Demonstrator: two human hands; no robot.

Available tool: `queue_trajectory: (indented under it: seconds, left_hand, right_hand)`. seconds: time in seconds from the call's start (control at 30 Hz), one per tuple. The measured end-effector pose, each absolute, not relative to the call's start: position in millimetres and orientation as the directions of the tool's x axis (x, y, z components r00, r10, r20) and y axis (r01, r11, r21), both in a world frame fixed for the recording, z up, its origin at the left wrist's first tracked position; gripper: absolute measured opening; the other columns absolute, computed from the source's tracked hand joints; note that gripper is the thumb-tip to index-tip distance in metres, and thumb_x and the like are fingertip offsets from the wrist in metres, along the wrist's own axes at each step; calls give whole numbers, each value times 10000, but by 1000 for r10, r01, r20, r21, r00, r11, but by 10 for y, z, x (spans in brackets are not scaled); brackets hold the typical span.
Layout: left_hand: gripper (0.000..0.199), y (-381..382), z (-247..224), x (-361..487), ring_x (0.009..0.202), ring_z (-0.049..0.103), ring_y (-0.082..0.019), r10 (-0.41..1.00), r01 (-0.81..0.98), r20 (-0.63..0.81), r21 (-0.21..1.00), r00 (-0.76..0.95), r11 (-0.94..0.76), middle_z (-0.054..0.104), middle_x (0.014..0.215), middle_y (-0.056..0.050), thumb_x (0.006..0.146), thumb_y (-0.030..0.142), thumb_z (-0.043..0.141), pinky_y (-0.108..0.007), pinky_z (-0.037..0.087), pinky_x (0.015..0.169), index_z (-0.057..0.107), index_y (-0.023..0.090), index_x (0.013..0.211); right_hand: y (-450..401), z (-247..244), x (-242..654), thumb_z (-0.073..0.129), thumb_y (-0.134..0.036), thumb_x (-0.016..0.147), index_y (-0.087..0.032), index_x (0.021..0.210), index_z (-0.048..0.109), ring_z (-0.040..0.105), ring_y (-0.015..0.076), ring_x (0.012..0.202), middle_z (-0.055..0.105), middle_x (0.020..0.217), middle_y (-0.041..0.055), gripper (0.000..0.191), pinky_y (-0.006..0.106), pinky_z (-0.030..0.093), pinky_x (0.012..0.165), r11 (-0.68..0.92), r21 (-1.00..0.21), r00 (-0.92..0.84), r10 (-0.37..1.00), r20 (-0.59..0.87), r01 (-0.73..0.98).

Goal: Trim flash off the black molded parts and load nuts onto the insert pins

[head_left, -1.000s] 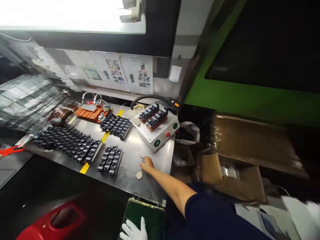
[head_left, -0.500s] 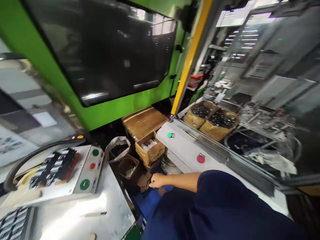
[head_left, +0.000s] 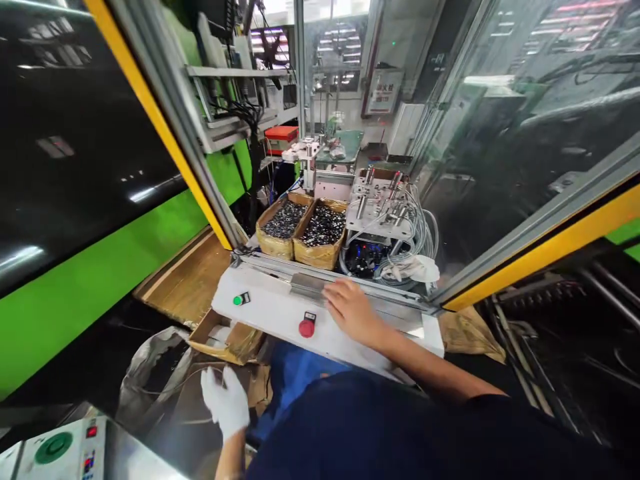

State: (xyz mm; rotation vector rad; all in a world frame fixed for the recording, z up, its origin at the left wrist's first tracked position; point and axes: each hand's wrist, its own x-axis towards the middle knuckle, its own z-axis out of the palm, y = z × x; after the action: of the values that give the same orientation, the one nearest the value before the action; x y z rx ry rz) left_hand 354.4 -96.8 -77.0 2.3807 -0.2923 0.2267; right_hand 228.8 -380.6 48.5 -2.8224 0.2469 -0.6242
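My left hand (head_left: 227,403), in a white glove, is low at the left in front of the open cartons. Its thumb and fingers are apart and nothing shows in them. My bare right hand (head_left: 353,312) is over the white bench panel (head_left: 275,310), its fingers reaching toward a flat metal strip (head_left: 310,285). Those fingers are stretched out, and I cannot tell whether they touch the strip. Just left of that hand a red push button (head_left: 307,327) stands on the panel, and a green button (head_left: 239,301) sits farther left.
Behind the panel are two cartons of small dark parts, a left one (head_left: 285,220) and a right one (head_left: 323,230). A metal fixture (head_left: 383,207) with hoses stands beside them. Yellow-edged posts (head_left: 165,133) frame the opening. Low left are an open carton (head_left: 240,343), a sack (head_left: 145,373) and a control box (head_left: 55,447).
The view has swung right toward the white panel. My right hand has gone from low beside the panel to above it. The gloved left hand has come into view.
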Motion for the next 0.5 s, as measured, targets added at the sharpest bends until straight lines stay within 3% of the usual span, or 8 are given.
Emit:
queue_trajectory:
  seconds: [0.1,0.2,0.33,0.43,0.5]
  left_hand:
    - [562,-1583,-551,3812,1462,289,-325,-89,-313,355,646,931,-696,365,1491,-234,995,443,286,-532,296,1194,297,134,1464]
    - [582,-2131,-260,3900,1445,341,-311,-291,-623,569,567,769,-539,421,1459,-248,955,442,433,-509,327,1181,318,114,1421]
    - [651,-2561,17,3794,1454,319,-344,-561,-832,615,424,554,-358,452,1437,-269,895,485,556,-564,334,1155,339,108,1378]
    - [681,-2663,66,3789,1456,309,-363,-605,-851,603,426,519,-306,463,1440,-261,860,497,615,-585,335,1145,373,118,1372]
    - [685,-2663,50,3845,1447,328,-360,-592,-857,626,437,507,-272,462,1446,-258,859,467,628,-576,358,1136,373,119,1392]
  right_hand:
    - [-4038,409,2146,543,-257,927,-151,1219,665,451,365,1320,627,1316,177,334,607,385,1052,-942,-160,867,-334,371,-294]
    - [-4051,330,2046,548,-259,936,-198,1211,676,463,344,1319,662,1280,131,309,590,366,1069,-954,-130,879,-300,371,-271]
    - [-4044,323,1987,536,-264,949,-207,1124,713,521,319,1264,716,1187,95,256,565,384,1050,-956,-169,843,-290,452,-238]
    - [-4150,407,1982,492,-234,963,-208,1084,723,578,294,1194,745,1116,81,262,550,396,1043,-945,-237,794,-318,517,-225]
    - [-4261,536,1981,457,-234,973,-201,1054,728,648,248,1061,761,1039,85,284,470,468,975,-928,-328,774,-338,535,-178]
